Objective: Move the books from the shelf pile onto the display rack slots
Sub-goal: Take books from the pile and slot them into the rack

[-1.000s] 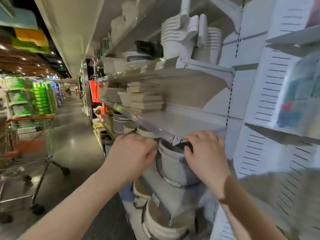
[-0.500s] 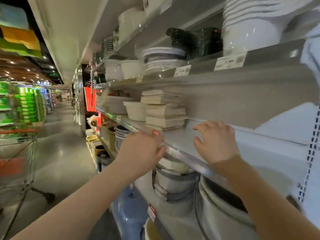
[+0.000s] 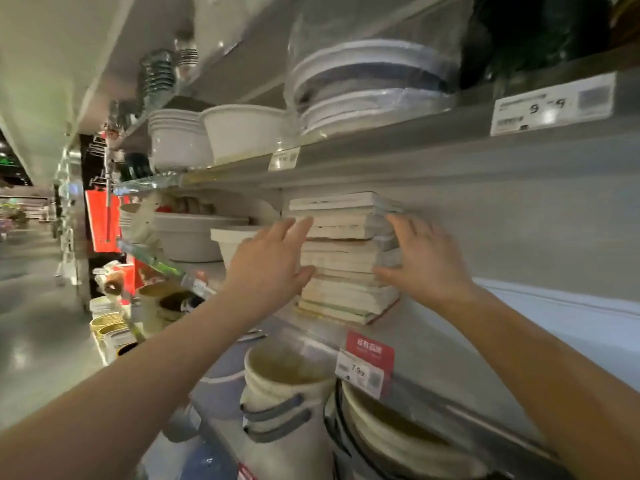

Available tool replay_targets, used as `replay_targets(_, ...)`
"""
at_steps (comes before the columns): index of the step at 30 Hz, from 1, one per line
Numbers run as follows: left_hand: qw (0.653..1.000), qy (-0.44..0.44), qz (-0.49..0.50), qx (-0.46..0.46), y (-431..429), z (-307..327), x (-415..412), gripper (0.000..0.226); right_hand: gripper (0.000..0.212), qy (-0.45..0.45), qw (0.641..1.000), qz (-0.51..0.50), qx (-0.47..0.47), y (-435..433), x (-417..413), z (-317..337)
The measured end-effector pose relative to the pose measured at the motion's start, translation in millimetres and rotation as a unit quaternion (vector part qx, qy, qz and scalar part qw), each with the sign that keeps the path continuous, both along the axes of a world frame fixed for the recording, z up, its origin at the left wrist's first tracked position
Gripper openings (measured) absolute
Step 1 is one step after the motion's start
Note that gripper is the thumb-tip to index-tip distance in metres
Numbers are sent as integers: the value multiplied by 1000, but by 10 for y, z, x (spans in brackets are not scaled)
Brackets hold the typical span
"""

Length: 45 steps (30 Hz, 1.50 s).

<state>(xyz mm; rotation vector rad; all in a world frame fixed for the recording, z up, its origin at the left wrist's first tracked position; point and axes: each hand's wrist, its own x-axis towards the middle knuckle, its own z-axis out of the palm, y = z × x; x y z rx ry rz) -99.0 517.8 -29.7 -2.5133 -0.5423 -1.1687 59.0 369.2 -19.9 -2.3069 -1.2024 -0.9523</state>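
A pile of several pale paperback books [image 3: 341, 258] lies flat on the grey metal shelf [image 3: 436, 344], its spines and page edges facing me. My left hand [image 3: 270, 268] is against the pile's left side, fingers stretched up along the books and thumb low. On the pile's right side my right hand [image 3: 426, 265] has its fingers spread, the fingertips touching the book edges. Neither hand has lifted a book. No display rack is in view.
A white tub [image 3: 235, 242] stands just left of the pile. The shelf above holds white bowls [image 3: 242, 131] and wrapped plates [image 3: 370, 88], close over the pile. A red price tag [image 3: 369, 362] hangs on the shelf edge; buckets [image 3: 287, 386] sit below. The aisle floor [image 3: 34, 323] runs left.
Both hands rose from the shelf's front edge to the two sides of the book pile. The view has closed in on the pile.
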Motion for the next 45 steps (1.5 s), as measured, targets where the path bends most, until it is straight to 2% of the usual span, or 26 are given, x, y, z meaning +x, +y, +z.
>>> replay_targets(2,1000,-6,-20,-4,431,63,263,82,95,-22,1000,-20,8,267,97,93)
replay_targets(6,999,-8,-34,-12,1101,258,759,102,109,-100,991,-83,-17,760,241,287)
replay_targets(9,996,-3,-82,-34,1456,309,1025,106,116,-174,974,-129,-64,1102,351,344)
replay_targets(13,978,20,-174,-117,1700,262,1176,102,126,-259,946,-176,-87,1372,427,391)
replay_targets(15,967,21,-214,-138,1749,237,1208,98,117,-296,938,-161,-75,1424,487,400)
replay_targets(19,952,1,-274,-136,1800,234,1272,95,83,-344,927,-130,-74,1366,604,458)
replay_targets(23,947,-34,-282,-148,1787,214,1327,101,84,-317,937,-135,-59,1280,624,469)
replay_targets(28,948,-84,-263,-157,1705,109,1379,106,81,-343,930,-127,-20,1028,672,411)
replay_targets(32,953,-88,-243,-155,1624,42,1337,90,77,-373,918,-132,10,819,594,321)
replay_targets(36,947,-49,-269,-171,1551,-3,1234,48,72,-407,902,-141,29,644,374,270)
replay_targets(41,866,-84,-376,-319,1341,99,861,31,65,-428,889,-161,32,412,-45,155)
replay_targets(42,831,-72,-406,-374,1288,108,762,33,64,-430,887,-163,35,372,-165,127)
replay_targets(43,770,-36,-444,-456,1222,118,643,36,62,-433,885,-165,38,333,-292,101)
replay_targets(45,623,90,-489,-603,1086,145,389,53,59,-447,878,-169,36,254,-580,50)
